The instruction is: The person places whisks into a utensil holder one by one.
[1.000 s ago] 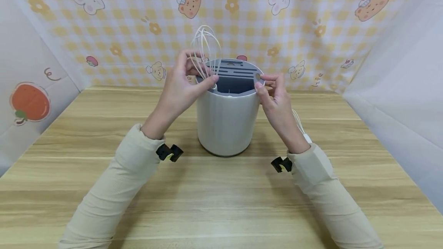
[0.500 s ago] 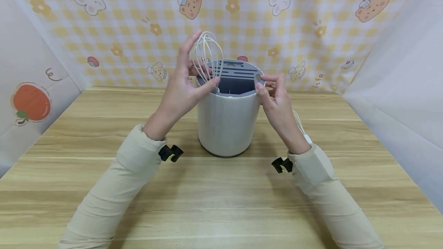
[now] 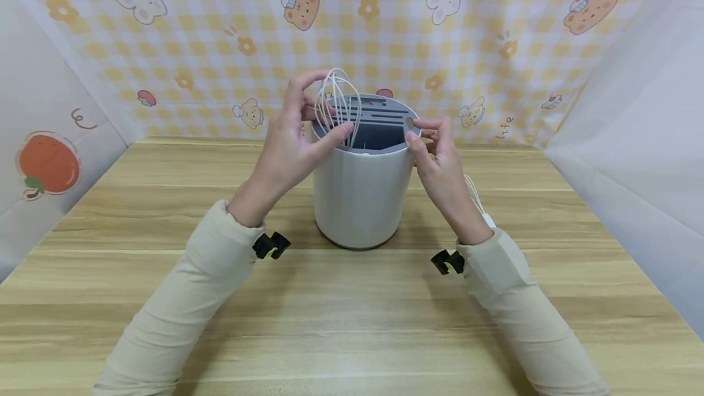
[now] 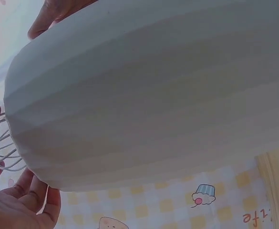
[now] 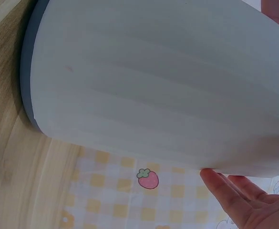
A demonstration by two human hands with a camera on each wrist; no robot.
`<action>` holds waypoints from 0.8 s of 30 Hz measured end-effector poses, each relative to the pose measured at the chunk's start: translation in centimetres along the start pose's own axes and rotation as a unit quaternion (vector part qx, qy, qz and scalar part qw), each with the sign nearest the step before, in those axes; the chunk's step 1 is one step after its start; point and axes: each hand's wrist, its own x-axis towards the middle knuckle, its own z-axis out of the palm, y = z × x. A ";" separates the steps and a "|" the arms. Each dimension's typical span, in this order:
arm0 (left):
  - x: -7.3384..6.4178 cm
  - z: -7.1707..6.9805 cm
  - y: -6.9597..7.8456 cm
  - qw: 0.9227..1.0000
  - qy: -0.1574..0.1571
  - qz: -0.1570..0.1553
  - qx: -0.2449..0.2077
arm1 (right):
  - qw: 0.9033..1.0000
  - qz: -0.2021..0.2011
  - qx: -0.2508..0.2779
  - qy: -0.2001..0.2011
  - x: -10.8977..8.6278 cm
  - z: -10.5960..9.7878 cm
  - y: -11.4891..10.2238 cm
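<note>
A pale wire whisk (image 3: 338, 99) stands head up at the left side of a white cylindrical utensil holder (image 3: 360, 200), its lower end hidden inside. My left hand (image 3: 288, 139) holds the whisk between thumb and fingers, with the index finger at the top of the loops. In the left wrist view the whisk loops (image 4: 5, 155) show beyond the rim. Opposite, my right hand (image 3: 440, 154) pinches the holder's right rim, thumb on top by a small round hole. The holder has a grey slotted top (image 3: 379, 116) with a large dark opening in front.
Thin pale wire loops with a white end (image 3: 487, 220) lie on the wooden table (image 3: 352, 322) behind my right wrist. A yellow checked cloth (image 3: 368, 35) with cartoon prints hangs at the back. White side panels (image 3: 632, 109) flank the table.
The whisk has sunk lower into the holder and shifted slightly right. My left index finger lifted, then came onto the top of the loops. My right hand stays at the rim.
</note>
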 end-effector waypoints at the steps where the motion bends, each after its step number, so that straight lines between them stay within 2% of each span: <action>1: 0.0 0.0 0.0 1.000 -0.002 0.005 0.004 | 1.000 0.000 0.000 0.000 0.0 0.0 0.0; 9: -0.4 0.3 -0.4 0.998 -0.005 0.053 0.042 | 1.000 0.000 0.001 0.003 0.0 -0.1 0.1; 17: -0.7 0.1 -0.4 0.998 -0.007 0.048 0.043 | 1.000 0.000 0.006 0.005 0.1 0.1 0.0; 24: -1.0 0.0 -0.5 0.998 -0.026 0.043 0.033 | 1.000 0.000 0.008 0.006 0.1 0.1 0.0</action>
